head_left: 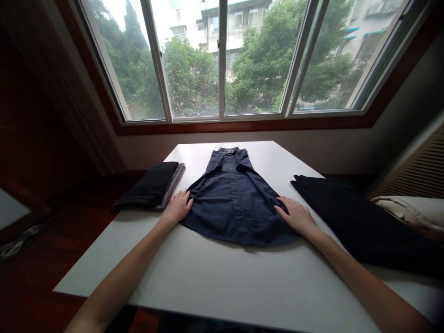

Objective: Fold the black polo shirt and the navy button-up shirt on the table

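Note:
A dark navy button-front shirt (222,199) lies spread on the white table, its collar at the far end and its curved hem toward me. The sleeves are tucked in, and the shirt narrows toward the collar. At the left side edge near the hem rests my left hand (179,206), fingers stretched out over the cloth. My right hand (295,214) lies on the opposite side edge, its thumb apart from the fingers. Both hands touch the fabric and appear open.
Folded dark and grey garments (149,186) are stacked at the table's left edge. Black clothing (357,222) lies along the right side, with a cream cloth (412,210) beyond it. The white table (222,282) stands below a wide window (222,122).

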### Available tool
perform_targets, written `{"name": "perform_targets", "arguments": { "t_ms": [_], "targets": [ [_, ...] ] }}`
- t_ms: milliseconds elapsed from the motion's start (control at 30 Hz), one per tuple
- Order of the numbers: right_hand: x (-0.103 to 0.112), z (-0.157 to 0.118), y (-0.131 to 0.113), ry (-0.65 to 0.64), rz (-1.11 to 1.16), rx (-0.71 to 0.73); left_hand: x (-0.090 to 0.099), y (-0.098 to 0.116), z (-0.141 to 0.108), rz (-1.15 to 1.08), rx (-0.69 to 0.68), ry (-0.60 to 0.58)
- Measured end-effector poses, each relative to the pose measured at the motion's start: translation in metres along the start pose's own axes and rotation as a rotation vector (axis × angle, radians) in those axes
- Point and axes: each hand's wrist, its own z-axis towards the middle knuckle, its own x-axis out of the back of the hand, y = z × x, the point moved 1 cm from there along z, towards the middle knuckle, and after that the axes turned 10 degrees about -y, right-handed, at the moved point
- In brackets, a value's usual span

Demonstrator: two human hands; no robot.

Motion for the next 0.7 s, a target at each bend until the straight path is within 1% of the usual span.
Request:
{"name": "perform_targets", "arguments": {
  "t_ms": [133, 533, 700],
  "targets": [
    [-0.0006, 0.0003, 0.0005, 0.010, 0.007, 0.010, 0.0014, 0.0000, 0.0004, -0.015, -0.023, 0.014],
    [-0.0003, 0.0025, 0.0045, 0.104, 0.094, 0.072, 0.0051, 0.0000, -0.0001, -0.082, -0.056, 0.067],
    [0.0019, 0.0051, 0.0059, 0.137, 0.222, 0.086, 0.0090, -0.0009, -0.0011, -0.137, -0.074, 0.092]
  ]
}}
